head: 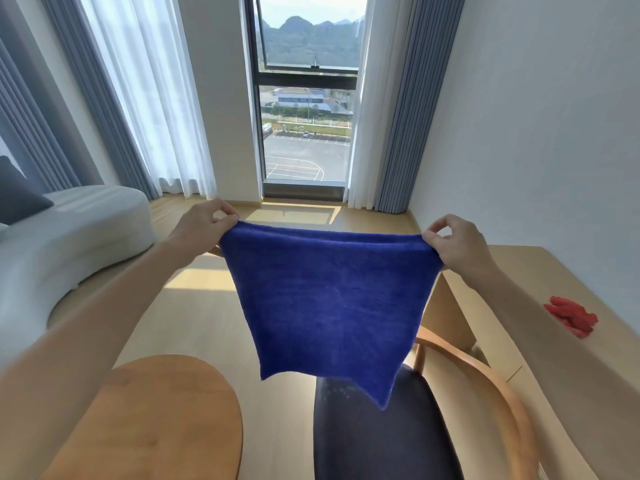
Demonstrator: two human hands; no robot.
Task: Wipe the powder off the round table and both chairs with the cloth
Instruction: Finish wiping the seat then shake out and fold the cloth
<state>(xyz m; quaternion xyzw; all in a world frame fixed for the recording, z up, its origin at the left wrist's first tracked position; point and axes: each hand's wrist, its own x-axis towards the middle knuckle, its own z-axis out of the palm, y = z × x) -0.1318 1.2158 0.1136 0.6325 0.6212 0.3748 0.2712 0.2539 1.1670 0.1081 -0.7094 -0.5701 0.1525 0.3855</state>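
A blue cloth [329, 306] hangs spread out in the air in front of me. My left hand [204, 225] pinches its top left corner and my right hand [457, 245] pinches its top right corner. Below the cloth stands a chair [381, 434] with a dark seat and a curved wooden back rail; faint pale specks show on the seat near the cloth's lower edge. The round wooden table [156, 420] sits at the bottom left, below my left forearm. A second chair is not in view.
A grey sofa [69, 244] with a dark cushion runs along the left. A light wooden desk [519, 306] lines the right wall, with a red crumpled thing [571, 315] on it. A tall window [304, 98] and curtains are straight ahead, over wooden floor.
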